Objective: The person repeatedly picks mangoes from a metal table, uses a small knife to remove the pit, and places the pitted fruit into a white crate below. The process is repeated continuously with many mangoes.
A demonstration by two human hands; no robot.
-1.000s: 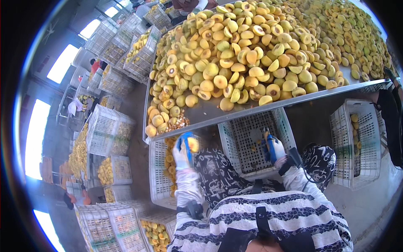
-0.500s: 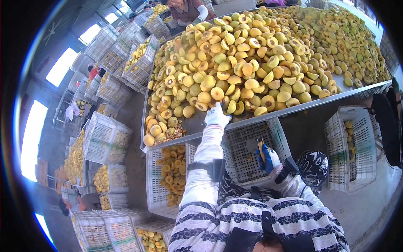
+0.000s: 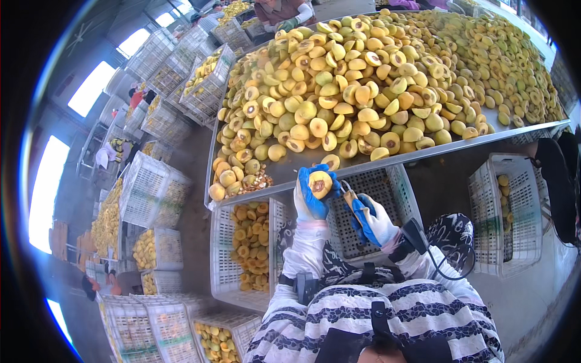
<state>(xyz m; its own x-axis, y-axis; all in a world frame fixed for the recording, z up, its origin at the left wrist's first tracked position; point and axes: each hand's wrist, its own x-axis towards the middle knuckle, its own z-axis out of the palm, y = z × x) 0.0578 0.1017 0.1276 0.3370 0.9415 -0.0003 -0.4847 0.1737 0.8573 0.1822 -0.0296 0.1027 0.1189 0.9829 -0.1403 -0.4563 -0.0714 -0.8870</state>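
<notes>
In my gloved left hand [image 3: 308, 199] lies a yellow peach half [image 3: 319, 185], its cut face with the brown pit hollow turned up. The fingers curl round it just off the table's near edge. My gloved right hand [image 3: 376, 221] grips a pitting tool [image 3: 349, 196] by its wooden handle. Its curved metal tip points up and left, a short way from the fruit without touching it. Beyond both hands rises a big heap of peach halves [image 3: 363, 78] on a metal-rimmed table [image 3: 423, 155]. One loose half [image 3: 330, 161] rests on the table by my left fingertips.
Below my hands stands a white crate [image 3: 407, 193]; another crate [image 3: 221, 260] to its left holds peach halves. Small brown scraps [image 3: 261, 180] lie at the table's left corner. A third crate [image 3: 523, 230] stands right. Stacked crates [image 3: 154, 193] fill the left. A co-worker [image 3: 287, 15] stands across the table.
My left hand has drawn back from the heap toward me and now holds a peach half face up. My right hand has moved up and left with the tool, close to the left.
</notes>
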